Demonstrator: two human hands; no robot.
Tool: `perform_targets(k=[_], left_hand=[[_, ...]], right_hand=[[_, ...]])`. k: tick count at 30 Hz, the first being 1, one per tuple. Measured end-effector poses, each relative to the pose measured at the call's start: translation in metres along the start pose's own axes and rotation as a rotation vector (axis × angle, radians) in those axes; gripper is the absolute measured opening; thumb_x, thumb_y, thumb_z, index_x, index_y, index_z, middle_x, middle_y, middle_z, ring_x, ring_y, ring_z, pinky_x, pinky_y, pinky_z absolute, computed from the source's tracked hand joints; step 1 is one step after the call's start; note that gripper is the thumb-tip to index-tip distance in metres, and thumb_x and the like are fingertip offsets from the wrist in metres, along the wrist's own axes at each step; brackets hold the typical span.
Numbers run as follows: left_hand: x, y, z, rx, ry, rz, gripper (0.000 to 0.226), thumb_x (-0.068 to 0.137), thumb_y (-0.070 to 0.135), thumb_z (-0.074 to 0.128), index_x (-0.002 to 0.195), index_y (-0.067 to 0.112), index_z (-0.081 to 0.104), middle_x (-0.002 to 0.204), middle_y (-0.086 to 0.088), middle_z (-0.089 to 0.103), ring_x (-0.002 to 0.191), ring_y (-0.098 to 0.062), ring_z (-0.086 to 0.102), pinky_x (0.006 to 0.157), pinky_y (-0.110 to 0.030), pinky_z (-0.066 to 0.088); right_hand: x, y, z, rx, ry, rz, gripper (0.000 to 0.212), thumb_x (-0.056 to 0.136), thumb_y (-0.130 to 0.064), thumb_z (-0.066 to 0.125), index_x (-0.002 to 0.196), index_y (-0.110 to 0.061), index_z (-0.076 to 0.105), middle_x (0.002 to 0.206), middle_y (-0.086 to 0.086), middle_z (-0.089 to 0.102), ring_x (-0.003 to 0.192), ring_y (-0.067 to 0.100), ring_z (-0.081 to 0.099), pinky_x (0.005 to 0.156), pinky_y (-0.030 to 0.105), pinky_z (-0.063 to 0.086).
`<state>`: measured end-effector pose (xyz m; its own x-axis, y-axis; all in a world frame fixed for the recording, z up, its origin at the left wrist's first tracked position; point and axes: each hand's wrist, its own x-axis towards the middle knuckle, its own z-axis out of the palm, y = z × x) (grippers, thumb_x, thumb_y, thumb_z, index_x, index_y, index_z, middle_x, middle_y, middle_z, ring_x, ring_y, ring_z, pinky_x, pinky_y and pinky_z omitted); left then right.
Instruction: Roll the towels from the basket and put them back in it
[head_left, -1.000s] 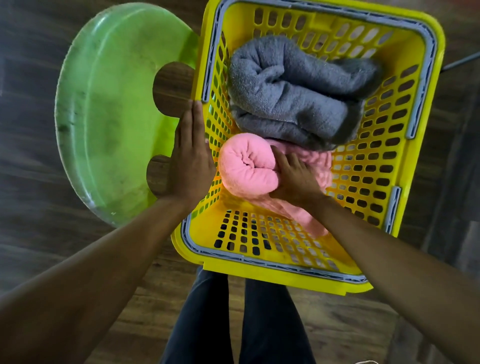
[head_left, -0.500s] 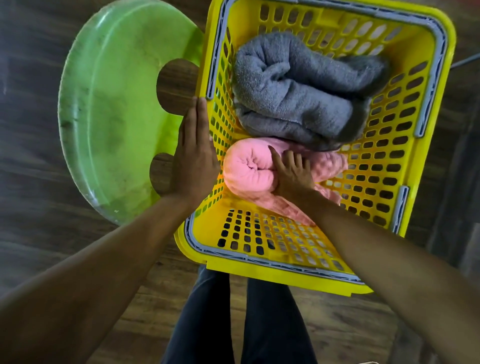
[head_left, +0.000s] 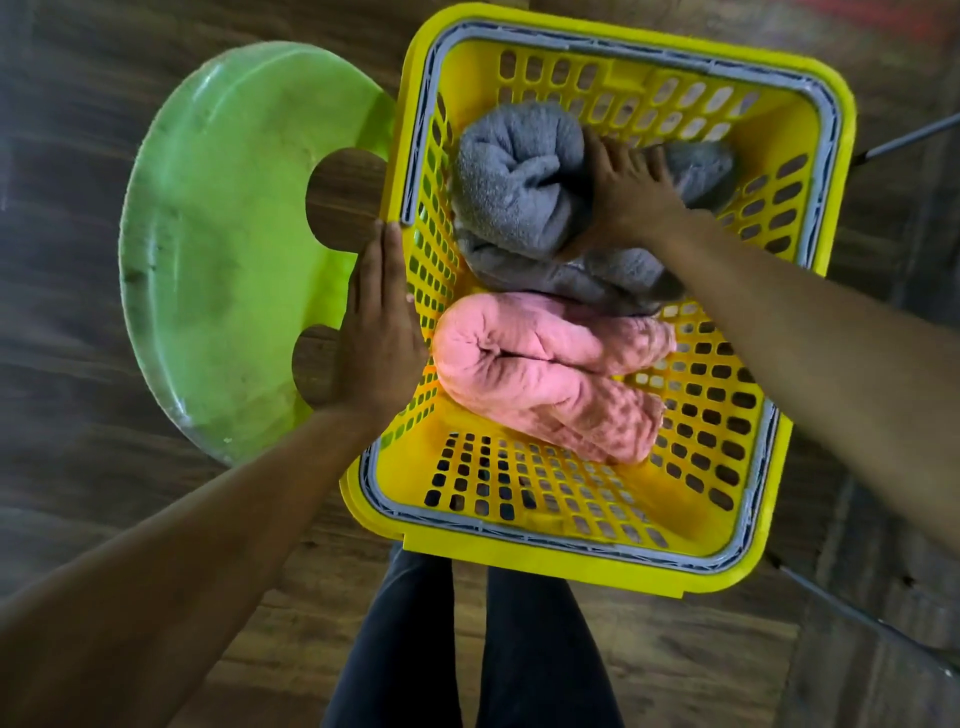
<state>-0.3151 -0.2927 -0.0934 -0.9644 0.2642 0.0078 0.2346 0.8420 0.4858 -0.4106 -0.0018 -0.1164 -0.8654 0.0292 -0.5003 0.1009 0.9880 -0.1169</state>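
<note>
1. Nearest the camera, the person's legs in dark trousers stood on a wooden floor, just below the near rim of the yellow basket.
2. The basket had slotted walls, a slotted bottom and a grey band running inside its rim. The near part of its bottom was bare.
3. The left hand lay flat against the outside of the basket's left wall. Its fingers were straight and held together, with the tips reaching up to the rim. It pressed on the wall and held nothing.
4. Left of the basket stood a green stool with rounded cut-outs in the edge that faced the basket. The left hand lay over that edge in the view.
5. Inside the basket, about midway, the pink towel lay rolled. Its spiral end faced the left wall, and its loose tail ran toward the right wall. No hand touched it.
6. Just beyond it, touching it, lay the grey towel, also rolled, filling the far half of the basket with its spiral end to the left.
7. The right hand rested palm down on top of the grey roll. Its fingers were spread and fairly straight, pressing on the cloth rather than closing around it. Whether the thumb hooked under the roll could not be told.
</note>
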Motion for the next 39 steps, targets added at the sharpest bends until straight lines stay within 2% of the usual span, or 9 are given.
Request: perform_targets(k=[6,10,13,15,20,26,31,35,39], left_hand=[[0.000,0.000,0.000,-0.018,-0.002,0.001,0.059,0.099,0.005,0.039,0.152,-0.001,0.014,0.159,-0.017,0.015,0.146,-0.029,0.020,0.116,-0.040,0.028],[0.000,0.000,-0.003,-0.075,-0.037,-0.020,0.066,0.097,0.010,0.046,0.154,0.004,0.012,0.162,-0.011,0.010,0.148,-0.023,0.018,0.115,-0.037,0.030],[-0.001,0.001,-0.006,-0.100,-0.052,-0.037,0.076,0.090,-0.004,0.051,0.154,0.006,0.011,0.162,-0.010,0.010,0.147,-0.021,0.017,0.113,-0.036,0.030],[0.000,0.003,-0.009,-0.112,-0.071,-0.042,0.081,0.086,-0.010,0.052,0.154,0.005,0.010,0.162,-0.010,0.009,0.147,-0.022,0.018,0.111,-0.039,0.032],[0.001,0.011,-0.013,-0.142,-0.095,-0.082,0.090,0.077,-0.017,0.046,0.155,0.008,0.008,0.162,-0.009,0.008,0.147,-0.023,0.015,0.110,-0.042,0.030],[0.001,0.007,-0.012,-0.142,-0.066,-0.044,0.083,0.083,-0.014,0.047,0.154,0.006,0.009,0.162,-0.011,0.010,0.145,-0.020,0.018,0.109,-0.040,0.032],[0.000,0.006,-0.009,-0.112,-0.047,-0.038,0.080,0.087,-0.010,0.048,0.155,0.007,0.009,0.162,-0.010,0.011,0.146,-0.018,0.016,0.111,-0.030,0.026],[-0.002,0.004,-0.007,-0.065,-0.043,-0.032,0.077,0.090,-0.004,0.047,0.155,0.008,0.008,0.161,-0.010,0.012,0.141,-0.026,0.027,0.107,-0.039,0.036],[0.002,0.005,-0.013,0.091,-0.092,-0.050,0.076,0.092,0.014,0.053,0.155,0.009,0.011,0.160,-0.011,0.019,0.138,-0.031,0.029,0.113,-0.042,0.023]], right_hand=[[-0.004,-0.004,0.004,0.149,0.218,0.006,0.101,0.064,-0.061,0.069,0.147,-0.024,0.026,0.137,0.008,0.050,0.126,0.034,0.047,0.105,0.055,0.033],[-0.051,-0.008,-0.009,0.237,0.395,0.007,0.087,0.073,-0.060,0.062,0.148,-0.026,0.030,0.135,0.007,0.051,0.125,0.034,0.046,0.102,0.050,0.034],[-0.095,-0.016,-0.017,0.336,0.450,0.010,0.083,0.075,-0.050,0.067,0.147,-0.024,0.033,0.132,0.008,0.051,0.123,0.034,0.045,0.100,0.049,0.033],[-0.119,-0.022,-0.015,0.384,0.398,0.014,0.087,0.073,-0.052,0.070,0.146,-0.022,0.034,0.131,0.009,0.051,0.122,0.034,0.046,0.099,0.049,0.034],[-0.159,-0.034,0.019,0.286,0.251,0.021,0.090,0.068,-0.066,0.053,0.146,-0.025,0.033,0.128,0.007,0.052,0.120,0.034,0.048,0.099,0.051,0.036],[-0.164,-0.040,0.082,0.124,0.168,0.018,0.088,0.074,-0.045,0.070,0.149,-0.026,0.029,0.131,0.009,0.048,0.120,0.033,0.046,0.103,0.048,0.031],[-0.146,-0.038,0.127,0.032,0.042,0.042,0.108,0.069,-0.059,0.072,0.151,-0.008,0.024,0.142,0.020,0.040,0.126,0.041,0.041,0.108,0.058,0.026],[-0.136,-0.036,0.123,0.014,-0.051,0.029,0.115,0.070,-0.062,0.070,0.154,-0.012,0.010,0.149,0.015,0.029,0.133,0.038,0.031,0.114,0.056,0.017],[-0.143,-0.034,0.105,0.105,-0.114,0.077,0.112,0.069,-0.053,0.075,0.153,-0.022,0.007,0.150,0.008,0.026,0.137,0.035,0.029,0.113,0.054,0.023]])
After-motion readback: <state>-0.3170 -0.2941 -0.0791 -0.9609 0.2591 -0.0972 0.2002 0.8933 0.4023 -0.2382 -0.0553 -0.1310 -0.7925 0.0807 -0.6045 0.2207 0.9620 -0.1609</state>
